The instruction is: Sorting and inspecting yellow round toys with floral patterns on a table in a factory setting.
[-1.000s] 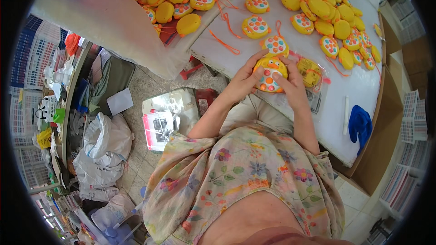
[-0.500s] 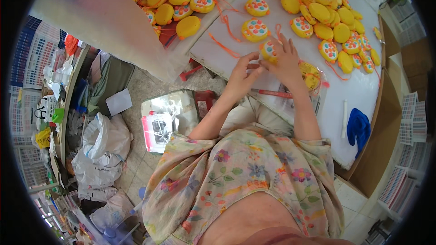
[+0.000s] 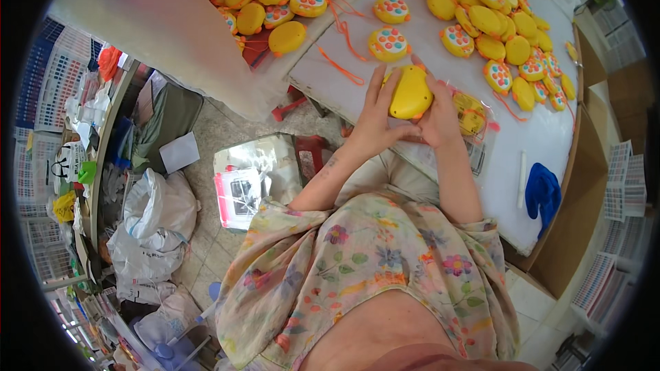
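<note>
Two hands, left hand (image 3: 375, 121) and right hand (image 3: 441, 118), are wrapped around one yellow toy (image 3: 411, 93), plain back up, upper centre of the frame. My read: it's at the back-side handling step, and the next move calls for a steady two-sided grip. White table (image 3: 505, 168) beyond, toy pile (image 3: 485, 19) upper right, tiled floor (image 3: 230, 124) left, white bag (image 3: 155, 216) lower left.

The held yellow toy (image 3: 411, 93) has 1 face hidden from view.
</note>
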`<state>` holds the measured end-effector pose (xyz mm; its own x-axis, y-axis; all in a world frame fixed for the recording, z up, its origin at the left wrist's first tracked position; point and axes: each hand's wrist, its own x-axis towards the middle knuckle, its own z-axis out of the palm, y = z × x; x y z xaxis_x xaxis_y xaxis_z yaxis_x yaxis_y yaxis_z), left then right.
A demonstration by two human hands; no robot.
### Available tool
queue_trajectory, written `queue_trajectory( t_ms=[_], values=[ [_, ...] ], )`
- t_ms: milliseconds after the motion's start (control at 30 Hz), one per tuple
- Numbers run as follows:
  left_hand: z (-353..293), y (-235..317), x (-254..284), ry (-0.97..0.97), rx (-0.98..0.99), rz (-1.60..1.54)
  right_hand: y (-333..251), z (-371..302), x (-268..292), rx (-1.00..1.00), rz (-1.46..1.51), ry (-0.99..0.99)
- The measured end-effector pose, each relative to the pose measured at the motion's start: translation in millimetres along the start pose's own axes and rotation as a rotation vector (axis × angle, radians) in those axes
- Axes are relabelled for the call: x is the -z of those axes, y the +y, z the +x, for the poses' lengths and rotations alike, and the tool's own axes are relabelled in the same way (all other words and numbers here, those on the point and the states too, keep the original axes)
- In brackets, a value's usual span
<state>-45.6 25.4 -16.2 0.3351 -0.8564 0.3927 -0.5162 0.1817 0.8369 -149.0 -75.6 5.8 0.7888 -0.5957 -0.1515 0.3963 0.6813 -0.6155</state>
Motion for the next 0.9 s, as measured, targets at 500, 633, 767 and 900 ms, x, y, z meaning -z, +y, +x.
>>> queue_trajectory(
  t_ms=[500,633,767,900],
  values=[
    [-4.3,3.3,11.6,0.045,0.334,-0.638,2.9,-25.4,-1.0,0.011,-0.53,0.053],
    [-4.8,7.3,11.7,-0.069,0.222,-0.658,4.0,-23.6,2.7,0.062,-0.496,0.064],
    [-4.9,4.3,9.7,-0.063,0.218,-0.636,3.1,-24.0,0.8,0.047,-0.519,0.053],
    [-6.5,4.0,10.6,-0.001,0.174,-0.642,2.2,-26.0,-5.4,0.036,-0.534,0.045]
  ],
)
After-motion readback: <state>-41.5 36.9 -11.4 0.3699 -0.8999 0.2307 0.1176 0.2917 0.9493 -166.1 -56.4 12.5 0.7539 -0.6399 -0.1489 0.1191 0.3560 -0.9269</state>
